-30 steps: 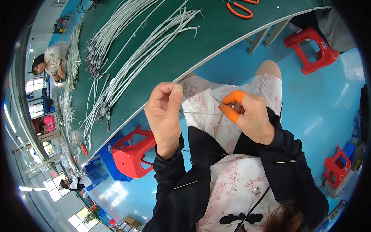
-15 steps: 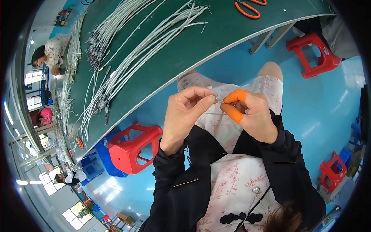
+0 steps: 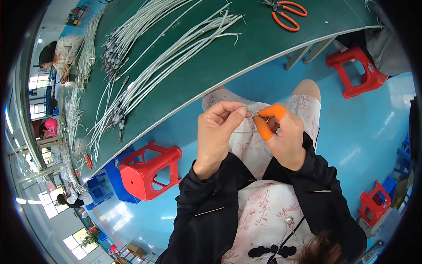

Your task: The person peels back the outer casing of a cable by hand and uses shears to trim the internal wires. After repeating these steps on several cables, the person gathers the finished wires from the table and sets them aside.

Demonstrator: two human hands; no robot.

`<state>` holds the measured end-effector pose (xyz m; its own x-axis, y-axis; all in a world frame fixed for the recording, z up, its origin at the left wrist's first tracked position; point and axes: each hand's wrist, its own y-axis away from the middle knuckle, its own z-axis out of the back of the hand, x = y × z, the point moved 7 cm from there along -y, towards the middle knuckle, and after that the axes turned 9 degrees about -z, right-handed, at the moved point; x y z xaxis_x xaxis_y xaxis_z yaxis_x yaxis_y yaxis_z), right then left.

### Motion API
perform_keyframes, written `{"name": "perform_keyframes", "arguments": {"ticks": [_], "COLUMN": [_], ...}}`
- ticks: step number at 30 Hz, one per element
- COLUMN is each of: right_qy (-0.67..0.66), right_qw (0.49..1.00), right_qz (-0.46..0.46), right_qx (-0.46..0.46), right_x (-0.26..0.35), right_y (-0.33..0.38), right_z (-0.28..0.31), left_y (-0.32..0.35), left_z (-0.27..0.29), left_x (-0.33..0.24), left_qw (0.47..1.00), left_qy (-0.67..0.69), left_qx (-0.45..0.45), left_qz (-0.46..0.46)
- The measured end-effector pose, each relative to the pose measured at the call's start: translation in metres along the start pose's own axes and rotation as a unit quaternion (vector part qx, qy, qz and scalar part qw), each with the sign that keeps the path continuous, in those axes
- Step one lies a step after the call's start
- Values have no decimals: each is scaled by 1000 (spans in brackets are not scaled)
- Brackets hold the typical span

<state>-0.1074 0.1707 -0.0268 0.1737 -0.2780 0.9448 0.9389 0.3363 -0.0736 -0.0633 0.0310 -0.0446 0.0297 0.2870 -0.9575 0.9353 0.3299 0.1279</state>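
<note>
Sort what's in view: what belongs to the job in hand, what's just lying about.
In the job:
thin cable between left hand and right hand
orange finger covers
probably the pale cable bundles

Apparently just lying about:
orange-handled scissors
red stools

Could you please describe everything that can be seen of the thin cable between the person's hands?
The thin cable looks light grey and flexible; its material is too small to tell. One stretch runs roughly level between the left hand and the right hand, over the floral cloth on the lap. Higher up, fine strands, apparently part of it, show at both hands' pinched fingertips. Fingers hide the rest.
</note>
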Motion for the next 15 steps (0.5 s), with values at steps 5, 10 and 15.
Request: {"name": "perform_keyframes", "arguments": {"ticks": [5, 10, 15], "right_qy": [-162, -320, -315], "right_qw": [978, 909, 912], "right_qz": [-128, -234, -215], "right_qx": [33, 127, 153], "right_x": [-15, -22, -29], "right_y": [-4, -5, -4], "right_z": [-5, -10, -10], "left_y": [0, -2, -7], "left_z": [-4, -16, -19], "left_x": [5, -10, -11], "left_qw": [997, 984, 987], "left_qy": [59, -118, -108], "left_qx": [-41, -83, -60], "left_qz": [-17, -105, -101]}}
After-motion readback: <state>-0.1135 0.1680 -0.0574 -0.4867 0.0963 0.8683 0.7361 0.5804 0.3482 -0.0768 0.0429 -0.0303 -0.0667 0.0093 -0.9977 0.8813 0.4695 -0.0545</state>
